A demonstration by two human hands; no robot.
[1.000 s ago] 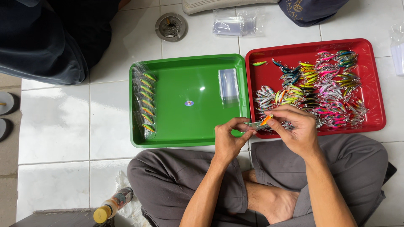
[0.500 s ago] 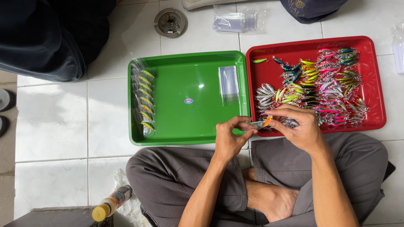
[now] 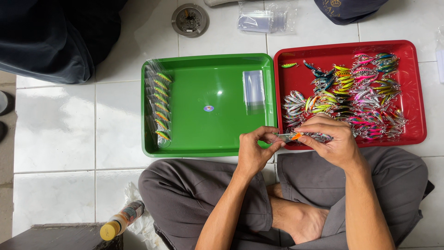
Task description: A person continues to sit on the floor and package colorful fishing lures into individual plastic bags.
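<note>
My left hand and my right hand meet over the near edges of the two trays. Between them they pinch a small orange and green fishing lure that sits partly inside a clear plastic sleeve. The red tray on the right carries a heap of several colourful loose lures. The green tray on the left has a row of bagged lures along its left wall and a stack of clear sleeves near its right wall.
I sit cross-legged in grey trousers on white floor tiles. A round floor drain and a bundle of clear bags lie beyond the trays. A dark-clothed person sits at the top left. A yellow-capped bottle lies by my left knee.
Both hands stay together at the tray edges with the lure and sleeve. The fingers have shifted only slightly.
</note>
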